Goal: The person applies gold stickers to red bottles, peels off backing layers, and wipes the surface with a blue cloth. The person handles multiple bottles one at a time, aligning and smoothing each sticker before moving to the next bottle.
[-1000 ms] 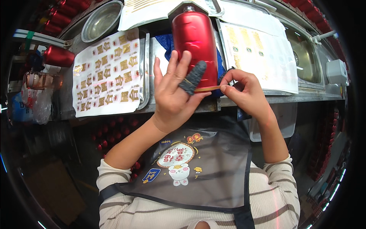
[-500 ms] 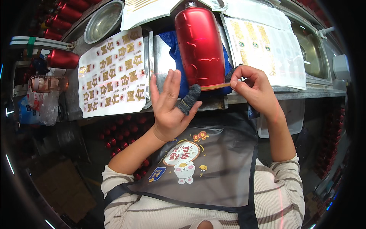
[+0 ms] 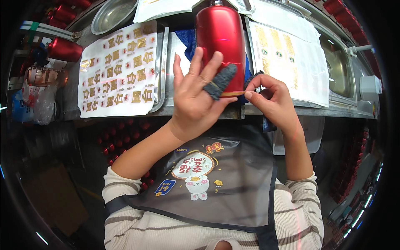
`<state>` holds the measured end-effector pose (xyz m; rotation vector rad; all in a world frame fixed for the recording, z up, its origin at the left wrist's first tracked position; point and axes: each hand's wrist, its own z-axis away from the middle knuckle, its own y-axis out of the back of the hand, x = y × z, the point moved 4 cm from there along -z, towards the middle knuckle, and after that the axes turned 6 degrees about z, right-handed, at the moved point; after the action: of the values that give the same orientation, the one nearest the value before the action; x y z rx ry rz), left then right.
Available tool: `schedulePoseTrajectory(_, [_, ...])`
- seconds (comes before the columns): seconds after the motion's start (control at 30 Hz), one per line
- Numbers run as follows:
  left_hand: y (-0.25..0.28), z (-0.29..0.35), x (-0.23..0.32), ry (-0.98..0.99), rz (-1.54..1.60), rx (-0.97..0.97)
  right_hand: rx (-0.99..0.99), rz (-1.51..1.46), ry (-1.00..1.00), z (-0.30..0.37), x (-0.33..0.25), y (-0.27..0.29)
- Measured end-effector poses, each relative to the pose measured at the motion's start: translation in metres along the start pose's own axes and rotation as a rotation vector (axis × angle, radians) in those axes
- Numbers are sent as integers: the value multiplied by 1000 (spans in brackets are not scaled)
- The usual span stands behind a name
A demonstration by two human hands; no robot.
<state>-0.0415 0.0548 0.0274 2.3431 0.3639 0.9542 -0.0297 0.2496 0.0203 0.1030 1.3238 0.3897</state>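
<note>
A shiny red bottle (image 3: pixel 221 35) lies on a blue cloth (image 3: pixel 186 41), its neck pointing away from me. Along its near end runs a thin gold strip (image 3: pixel 231 93). My left hand (image 3: pixel 193 98) spreads its fingers over the bottle's lower left side; a dark grey knit finger cover (image 3: pixel 221 81) on the index finger rests against the red surface, and the thumb stretches below the strip. At the strip's right end, my right hand (image 3: pixel 271 98) pinches it between thumb and index finger. Part of the bottle's lower left is hidden behind my left hand.
Left of the bottle, a sheet of gold decals (image 3: pixel 118 68) lies by a metal tray (image 3: pixel 161 71). Another decal sheet (image 3: pixel 308 71) is at the right, before a metal basin (image 3: pixel 339 68). A steel bowl (image 3: pixel 114 16) and another red bottle (image 3: pixel 64 50) sit at left.
My left hand has moved right and up onto the bottle's lower side. The bottle shows a smoother face and seems turned. My right hand still pinches the strip, of which less shows.
</note>
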Motion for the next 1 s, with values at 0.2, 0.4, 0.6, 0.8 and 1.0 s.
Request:
schedulePoseTrajectory(0.2, [17,47,-15,82,2,-42,-17,-123,-26,3,8,0])
schedulePoseTrajectory(0.4, [14,42,-8,1,-77,-91,-21,-117,-28,0,13,3])
schedulePoseTrajectory(0.6, [11,16,7,-189,-197,-157,-9,-107,-14,-2,15,3])
schedulePoseTrajectory(0.8, [-8,-7,14,-162,-184,-61,-13,-96,-31,1,7,1])
schedulePoseTrajectory(1.0, [4,17,-15,68,100,23,-1,-92,-22,-1,10,-3])
